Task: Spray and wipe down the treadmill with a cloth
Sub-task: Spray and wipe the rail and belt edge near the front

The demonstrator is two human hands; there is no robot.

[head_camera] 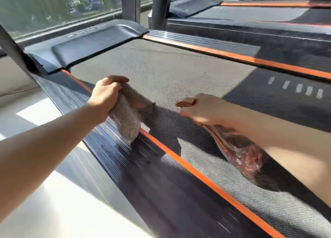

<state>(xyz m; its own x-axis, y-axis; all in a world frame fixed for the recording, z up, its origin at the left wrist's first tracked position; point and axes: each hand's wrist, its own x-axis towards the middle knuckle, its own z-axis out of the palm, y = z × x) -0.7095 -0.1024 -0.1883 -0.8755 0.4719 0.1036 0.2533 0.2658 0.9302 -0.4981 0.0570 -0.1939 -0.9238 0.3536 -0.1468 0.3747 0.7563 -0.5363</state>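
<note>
The treadmill fills the view, its grey textured belt (161, 71) edged by orange strips and ribbed black side rails (111, 148). My left hand (105, 96) is shut on a beige-grey cloth (126, 120), which hangs down and touches the left side rail beside the orange strip. My right hand (202, 110) hovers over the belt, shut on the top of a clear spray bottle (240, 152) with reddish contents. The bottle lies along the underside of my forearm, and its nozzle is hidden by the fingers.
A black motor cover (93, 41) sits at the belt's far end, with a dark upright post (12, 48) at the left. A second treadmill (250, 17) stands to the right. Windows (53, 7) run along the back. Pale sunlit floor (41, 193) lies on the left.
</note>
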